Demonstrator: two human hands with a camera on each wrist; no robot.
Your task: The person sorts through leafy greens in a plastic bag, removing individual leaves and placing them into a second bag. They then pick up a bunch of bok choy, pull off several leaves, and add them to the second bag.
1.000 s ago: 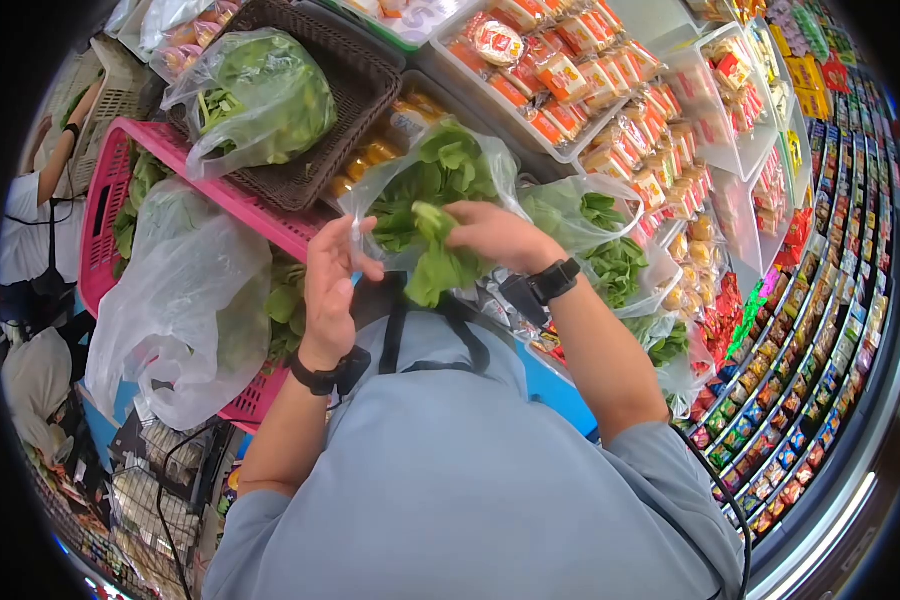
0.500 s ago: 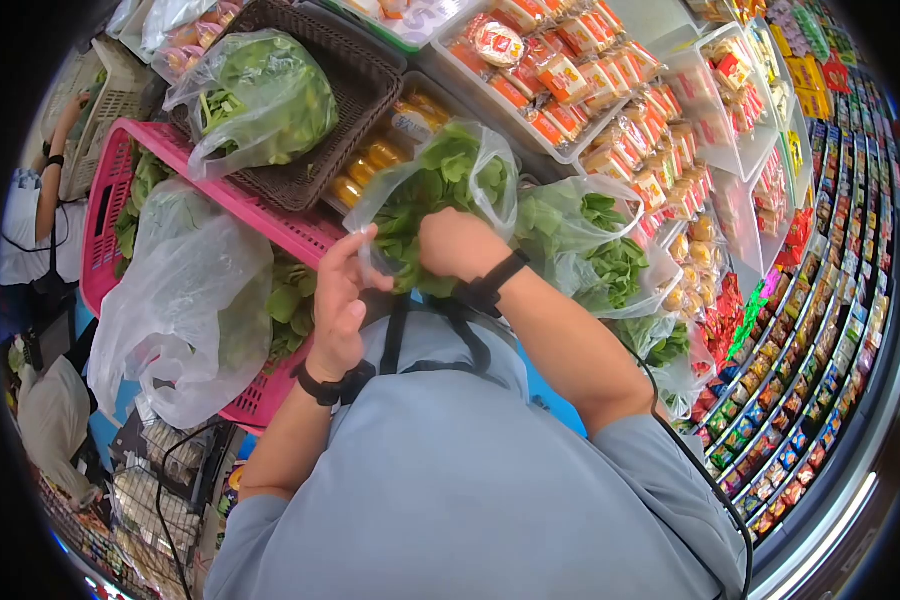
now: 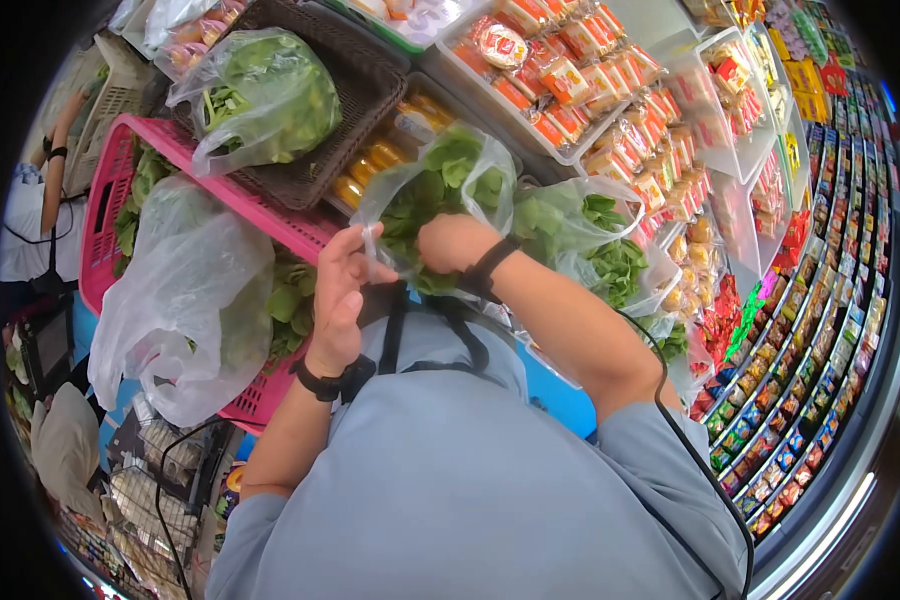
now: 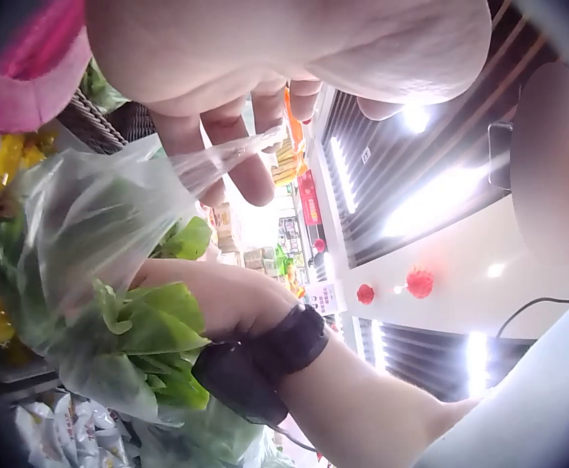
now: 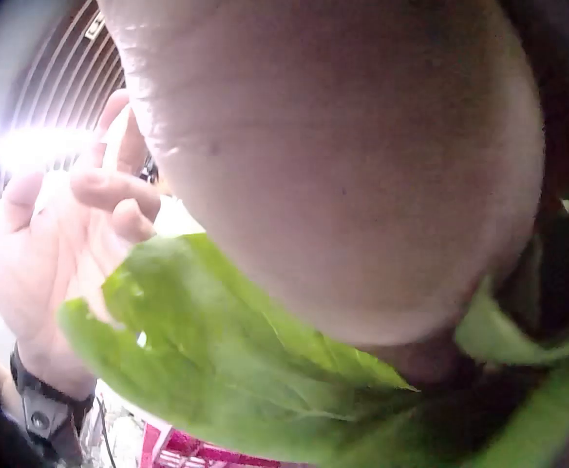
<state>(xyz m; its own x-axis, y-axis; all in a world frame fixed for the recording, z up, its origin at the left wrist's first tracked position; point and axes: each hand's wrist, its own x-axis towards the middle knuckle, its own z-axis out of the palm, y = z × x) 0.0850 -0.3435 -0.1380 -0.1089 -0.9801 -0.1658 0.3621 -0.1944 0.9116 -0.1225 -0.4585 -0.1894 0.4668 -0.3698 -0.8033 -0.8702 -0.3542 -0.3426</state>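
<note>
A clear plastic bag point(image 3: 375, 200) of leafy greens point(image 3: 455, 165) stands in front of the person. The left hand point(image 3: 340, 305) is at its left side; in the left wrist view the bag's film point(image 4: 216, 161) is stretched up between the fingers of that hand point(image 4: 294, 58). The right hand point(image 3: 457, 243) is inside the bag's mouth with its fingers curled down among the greens, fingertips hidden. In the right wrist view a broad leaf point(image 5: 216, 351) comes out from under the right hand point(image 5: 343, 175).
To the left, a pink basket point(image 3: 170, 140) holds a bagged bundle point(image 3: 185, 300); a brown basket point(image 3: 360, 100) holds bagged greens point(image 3: 280, 100). More bagged greens point(image 3: 615, 265) lie to the right. Trays of wrapped snacks point(image 3: 570, 80) are behind. Another person's arm point(image 3: 58, 150) shows at far left.
The right hand has moved down and left into the bag with the greens it held above it. The left hand has stayed almost in place at the bag's edge.
</note>
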